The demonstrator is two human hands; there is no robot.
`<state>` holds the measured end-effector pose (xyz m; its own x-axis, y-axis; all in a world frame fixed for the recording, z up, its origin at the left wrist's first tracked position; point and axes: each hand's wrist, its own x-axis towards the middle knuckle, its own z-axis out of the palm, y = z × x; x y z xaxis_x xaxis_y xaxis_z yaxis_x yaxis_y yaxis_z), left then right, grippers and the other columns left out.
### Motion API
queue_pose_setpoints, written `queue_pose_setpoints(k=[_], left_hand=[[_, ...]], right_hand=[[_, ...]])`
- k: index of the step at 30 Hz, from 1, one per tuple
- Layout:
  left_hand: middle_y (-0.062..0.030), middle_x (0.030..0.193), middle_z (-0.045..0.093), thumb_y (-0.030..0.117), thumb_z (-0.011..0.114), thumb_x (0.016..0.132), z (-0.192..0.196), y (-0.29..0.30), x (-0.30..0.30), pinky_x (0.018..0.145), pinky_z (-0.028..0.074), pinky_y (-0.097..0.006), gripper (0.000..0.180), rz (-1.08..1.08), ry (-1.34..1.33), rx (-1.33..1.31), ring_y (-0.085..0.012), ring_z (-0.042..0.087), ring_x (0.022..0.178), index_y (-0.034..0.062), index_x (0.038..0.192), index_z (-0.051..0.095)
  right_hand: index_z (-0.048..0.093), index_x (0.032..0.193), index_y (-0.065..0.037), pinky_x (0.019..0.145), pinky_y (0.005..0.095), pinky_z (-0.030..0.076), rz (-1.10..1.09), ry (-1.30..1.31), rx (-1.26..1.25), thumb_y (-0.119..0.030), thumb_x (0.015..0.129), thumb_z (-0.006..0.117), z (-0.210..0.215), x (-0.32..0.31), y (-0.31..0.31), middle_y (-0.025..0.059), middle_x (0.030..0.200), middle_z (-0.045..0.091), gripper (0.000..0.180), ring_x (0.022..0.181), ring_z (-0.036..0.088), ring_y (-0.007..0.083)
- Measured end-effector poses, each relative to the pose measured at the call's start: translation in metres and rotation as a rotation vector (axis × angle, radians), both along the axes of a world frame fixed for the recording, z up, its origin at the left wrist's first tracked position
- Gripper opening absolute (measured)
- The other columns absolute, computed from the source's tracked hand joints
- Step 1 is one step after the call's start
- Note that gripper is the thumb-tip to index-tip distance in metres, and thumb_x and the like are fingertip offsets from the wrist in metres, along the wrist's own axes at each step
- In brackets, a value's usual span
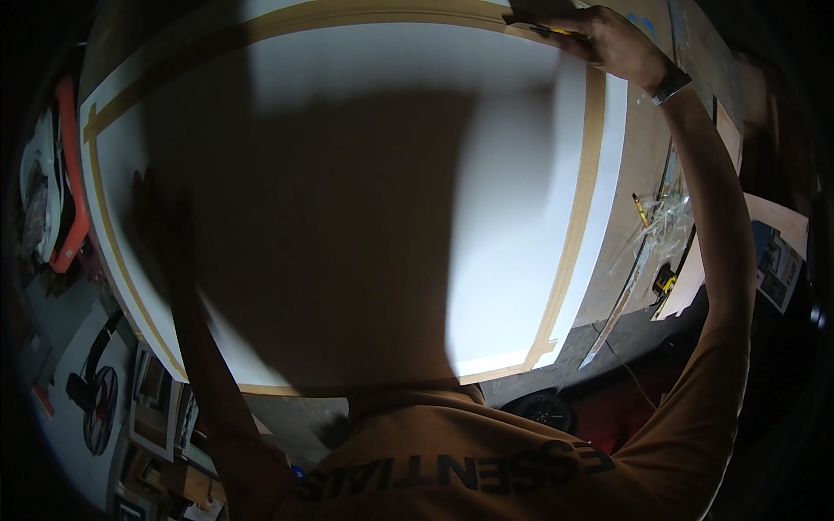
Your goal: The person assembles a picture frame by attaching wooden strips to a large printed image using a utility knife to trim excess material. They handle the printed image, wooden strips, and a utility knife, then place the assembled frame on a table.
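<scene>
A large white panel (pixel 504 260) lies before me, with strips of brown tape (pixel 569 252) running along its edges. My right hand (pixel 618 43) is closed at the panel's far right corner, around a slim dark tool with a yellow part (pixel 556 31). The tool's tip rests at or just above the far tape strip; its exact kind is hard to make out. In deep shadow, my left hand (pixel 167 221) lies over the panel's left side with its fingers stretched out. I see nothing in that hand.
Beneath the panel is a worn work surface (pixel 608 286). On the right are crumpled clear plastic (pixel 669 217), a yellow-and-black tape measure (pixel 665 280) and a small yellow stick-like object (pixel 640 208). Frames (pixel 155 417) and a black fan-like wheel (pixel 101 408) stand at lower left.
</scene>
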<state>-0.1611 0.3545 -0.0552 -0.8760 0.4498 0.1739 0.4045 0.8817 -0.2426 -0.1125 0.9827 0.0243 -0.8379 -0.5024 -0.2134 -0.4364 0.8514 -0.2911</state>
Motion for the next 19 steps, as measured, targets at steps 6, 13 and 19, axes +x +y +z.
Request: queue_pose_setpoints(k=[6,13,19], left_hand=[[-0.0136,0.157,0.036,0.045,0.044,0.104,-0.001,0.000,0.001,0.116,0.030,-0.054,0.058,0.014,-0.010,0.005,-0.0299,0.038,0.144,0.0144,0.153,0.036],[-0.0139,0.157,0.037,0.045,0.040,0.106,-0.008,-0.008,0.001,0.116,0.034,-0.050,0.055,-0.074,0.030,0.034,-0.0309,0.040,0.143,0.0153,0.153,0.037],[-0.0133,0.160,0.031,0.050,0.041,0.104,-0.011,-0.009,-0.003,0.118,0.026,-0.057,0.061,0.053,-0.069,0.093,-0.0324,0.033,0.146,0.0176,0.155,0.032]], right_hand=[[0.071,0.117,-0.008,0.071,0.0403,0.056,-0.054,0.003,0.005,-0.005,0.084,0.067,0.000,0.012,0.012,0.0150,0.095,0.073,0.034,0.075,0.070,0.0320],[0.071,0.116,-0.008,0.072,0.0394,0.057,-0.047,-0.012,-0.122,-0.004,0.083,0.070,0.000,0.021,0.031,0.0150,0.101,0.074,0.033,0.080,0.071,0.0309],[0.070,0.118,-0.008,0.070,0.0387,0.057,-0.093,-0.045,-0.051,-0.004,0.084,0.070,0.009,0.030,0.041,0.0162,0.108,0.073,0.034,0.083,0.072,0.0310]])
